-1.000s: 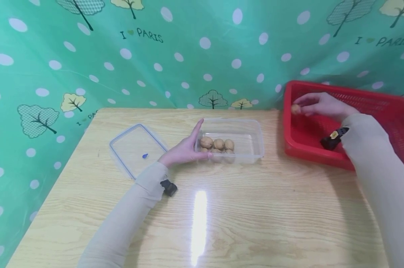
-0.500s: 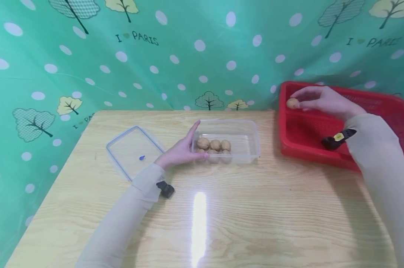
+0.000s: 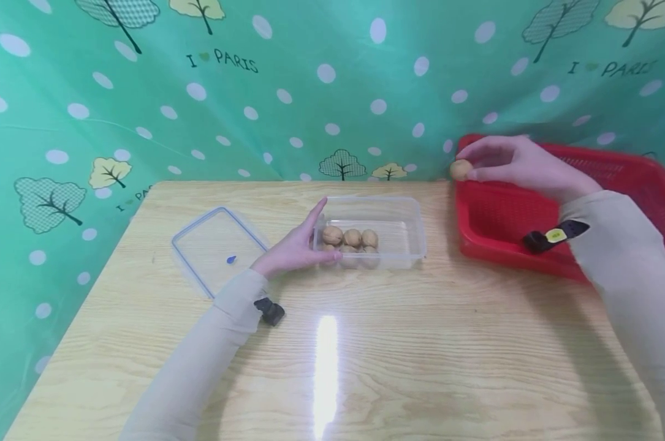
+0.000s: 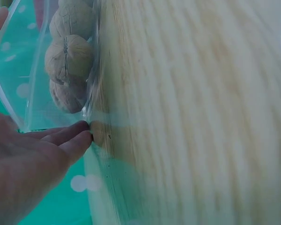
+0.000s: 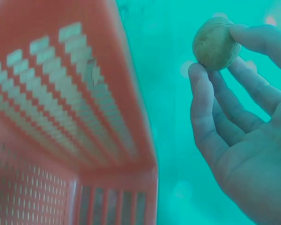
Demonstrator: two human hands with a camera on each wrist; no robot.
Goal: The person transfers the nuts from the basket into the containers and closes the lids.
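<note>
A clear rectangular plastic container stands on the table with several walnuts in its left part. My left hand spans the container's left end, thumb and fingers on opposite sides of it. In the left wrist view, fingertips lie at the container's wall near the walnuts. My right hand pinches one walnut between thumb and fingertips. In the head view this walnut overlaps the upper left rim of the red basket; in the right wrist view it is outside the basket's wall.
Left of the container lies a clear lid with a blue edge and a small blue mark. The wooden table ends at the back against a green patterned curtain. The red basket's slotted wall rises beside my right hand.
My right hand has lifted the walnut from inside the red basket, up and leftward to its rim. The left hand stays at the container, and the head view has shifted slightly.
</note>
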